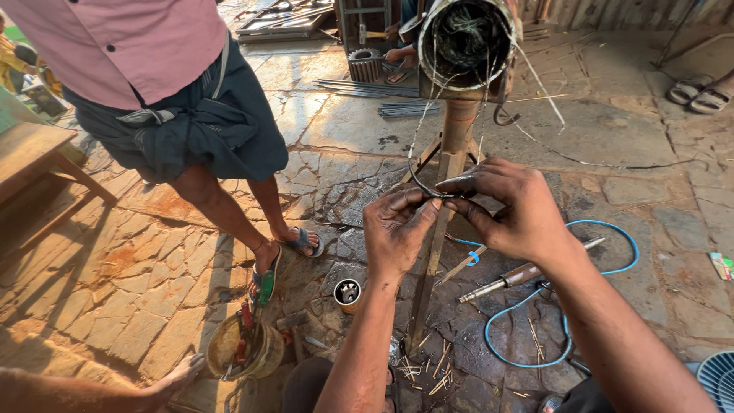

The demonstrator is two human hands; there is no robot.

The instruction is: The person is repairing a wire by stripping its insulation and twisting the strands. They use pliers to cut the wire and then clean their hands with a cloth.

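1. Two bare hands meet at the middle of the view, in front of a wooden stand.
2. The left hand and the right hand hold together a thin dark wire that is bent in a curve.
3. The fingers of the left hand are pressed on the lower part of the wire, and the right hand pinches its other end between thumb and forefinger.
4. The wire is in the air, just before the post of the stand, well above the stone floor.
5. On top of the stand sits a round metal drum with tangled wire inside it.
6. On the floor under the right arm lie a blue hose and a tool with a wooden handle.
7. A small tin can stands near the foot of the stand, and a woven basket with tools is more to the left.
8. Another person in a pink shirt and sandals stands at the left.
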